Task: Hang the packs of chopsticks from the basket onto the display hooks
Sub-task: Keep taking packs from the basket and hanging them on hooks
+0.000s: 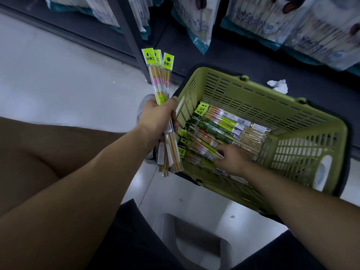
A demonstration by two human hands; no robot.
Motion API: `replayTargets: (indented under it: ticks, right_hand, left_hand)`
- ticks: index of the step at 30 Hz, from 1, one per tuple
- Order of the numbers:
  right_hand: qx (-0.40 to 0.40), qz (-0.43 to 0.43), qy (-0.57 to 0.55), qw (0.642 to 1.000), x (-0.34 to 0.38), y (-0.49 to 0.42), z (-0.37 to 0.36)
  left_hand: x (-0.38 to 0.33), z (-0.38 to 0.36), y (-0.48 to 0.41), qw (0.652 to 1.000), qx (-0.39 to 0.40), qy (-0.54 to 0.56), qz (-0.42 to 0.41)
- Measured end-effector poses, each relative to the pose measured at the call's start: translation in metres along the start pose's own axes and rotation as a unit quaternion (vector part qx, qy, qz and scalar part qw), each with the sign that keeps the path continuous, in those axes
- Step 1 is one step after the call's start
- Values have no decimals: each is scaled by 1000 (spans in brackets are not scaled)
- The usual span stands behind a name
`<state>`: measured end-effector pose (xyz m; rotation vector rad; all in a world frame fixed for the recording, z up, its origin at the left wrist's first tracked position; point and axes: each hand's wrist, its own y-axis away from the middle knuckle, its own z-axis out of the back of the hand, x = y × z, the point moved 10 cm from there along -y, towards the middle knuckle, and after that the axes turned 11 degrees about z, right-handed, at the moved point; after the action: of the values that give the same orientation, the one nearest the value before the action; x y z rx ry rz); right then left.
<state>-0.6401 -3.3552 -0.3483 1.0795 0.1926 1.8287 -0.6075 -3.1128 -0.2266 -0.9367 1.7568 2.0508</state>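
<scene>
The left hand point(157, 117) is raised just left of the green basket point(272, 98), forearm stretched forward and wrist straight. Its fingers and thumb are clenched round the middle of a bundle of chopstick packs point(158, 75). The bundle stands nearly upright: the yellow header cards fan out above the fist and the bare stick ends stick out below it, beside the basket's near corner.

The right arm is stretched across into the basket from the right, palm down. The right hand point(231, 160) lies on the loose packs point(233, 123) heaped on the basket floor, with its fingertips spread on one pack. The hand is blurred, so I cannot tell whether it grips that pack or only touches it.

Beyond both hands, large bags point(194, 22) hang on the display. A crumpled white paper point(277, 85) lies past the basket's far rim.
</scene>
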Motion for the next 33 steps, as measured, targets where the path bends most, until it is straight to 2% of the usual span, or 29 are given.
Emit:
replayTargets:
  ticks: [7,12,14,18,20,23,25,28,30,33]
  right_hand:
    - [-154,8,-164,974,40,25,95]
    - [-261,48,-254,930,104,48,132]
    - [-268,98,-213,934,142,51,130]
    - [-185,164,-67,967,184,45,112]
    - [-191,177,-88,962,182,43,115]
    - [-258,130,-162,944,146,36,124]
    - [-218,77,-133,964,112,24,105]
    - [-55,1,-48,997,56,10,38]
    - [19,-26,-8,999,30,13,0]
    - [59,-38,35,997,11,17,-28]
  left_hand:
    - [-3,-20,14,999,7,-33,-25]
    - [-5,-61,41,990,104,-48,-86]
    - [-7,-67,46,989,117,-5,-85]
    - [-6,-52,41,994,97,46,-28]
    - [-7,-39,36,996,80,44,-7]
    - [-10,-18,30,999,34,32,6]
    - [-11,-7,26,999,10,32,8]
    - [-20,-8,26,999,24,39,-6]
    - [-25,-13,27,999,40,17,-12]
    - [-15,-9,25,999,43,-11,3]
